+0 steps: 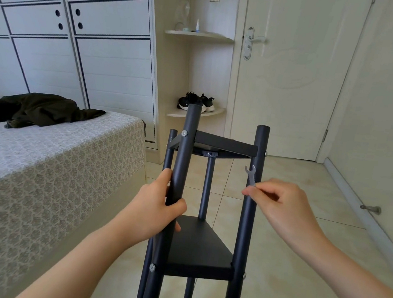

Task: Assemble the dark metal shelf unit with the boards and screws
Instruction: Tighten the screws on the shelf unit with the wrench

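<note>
The shelf unit [199,246] at 6 o'clock is kept steady by the left hand [160,208] clamped round a post [186,147], while a wrench [250,176] is pinched in the right hand [281,206], probably for tightening.

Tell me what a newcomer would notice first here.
The dark metal shelf unit rises centre frame, two boards fitted. The left hand grips its near post, while the right hand pinches a small silver wrench beside the right post. A dark garment lies on the bed at left.
</note>
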### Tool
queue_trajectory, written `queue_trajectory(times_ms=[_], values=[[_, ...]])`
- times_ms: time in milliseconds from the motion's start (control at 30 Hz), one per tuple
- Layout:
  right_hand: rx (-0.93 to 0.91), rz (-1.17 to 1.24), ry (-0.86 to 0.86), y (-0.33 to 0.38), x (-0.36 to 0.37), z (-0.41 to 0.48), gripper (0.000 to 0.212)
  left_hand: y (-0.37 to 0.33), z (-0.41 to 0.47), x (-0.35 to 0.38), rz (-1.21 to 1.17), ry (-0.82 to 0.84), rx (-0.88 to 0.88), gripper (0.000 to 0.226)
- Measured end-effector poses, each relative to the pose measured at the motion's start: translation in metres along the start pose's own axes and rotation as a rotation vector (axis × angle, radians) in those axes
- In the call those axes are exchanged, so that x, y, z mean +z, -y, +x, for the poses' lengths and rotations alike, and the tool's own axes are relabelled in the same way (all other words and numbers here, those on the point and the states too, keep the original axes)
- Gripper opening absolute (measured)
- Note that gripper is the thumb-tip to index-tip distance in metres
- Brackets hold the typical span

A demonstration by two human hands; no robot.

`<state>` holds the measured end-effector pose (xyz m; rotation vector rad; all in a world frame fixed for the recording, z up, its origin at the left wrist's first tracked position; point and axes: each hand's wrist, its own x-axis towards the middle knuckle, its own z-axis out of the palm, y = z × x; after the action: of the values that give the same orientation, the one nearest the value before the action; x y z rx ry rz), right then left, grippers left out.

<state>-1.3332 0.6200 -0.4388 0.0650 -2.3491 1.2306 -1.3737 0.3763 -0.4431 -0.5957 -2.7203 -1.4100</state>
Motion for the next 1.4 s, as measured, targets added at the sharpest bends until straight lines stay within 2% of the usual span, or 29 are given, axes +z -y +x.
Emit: queue_trajectory(times_ms=[133, 233, 333, 567, 1200, 1400], values=[[0.110, 0.057, 0.055, -0.008, -0.008, 0.005, 0.013, 0.000, 0.002, 0.001, -0.014, -0.017, -0.004, 0.019], [0.178, 0.182, 0.101, -0.008, -0.010, 0.006, 0.019, -0.001, 0.002, 0.003, -0.046, -0.029, -0.010, 0.021], [0.259, 0.333, 0.161, -0.007, -0.009, 0.007, 0.017, -0.001, 0.003, 0.006, -0.023, -0.030, 0.008, 0.029], [0.388, 0.526, 0.162, -0.011, -0.006, 0.013, 0.019, 0.000, 0.005, 0.014, -0.045, -0.052, 0.051, 0.026], [0.236, 0.556, 0.137, 0.003, -0.012, 0.007, 0.017, 0.019, 0.021, 0.012, -0.035, -0.190, 0.106, 0.023], [0.210, 0.561, 0.125, 0.007, -0.013, 0.008, 0.017, 0.018, 0.026, 0.018, -0.090, -0.171, 0.070, 0.024]])
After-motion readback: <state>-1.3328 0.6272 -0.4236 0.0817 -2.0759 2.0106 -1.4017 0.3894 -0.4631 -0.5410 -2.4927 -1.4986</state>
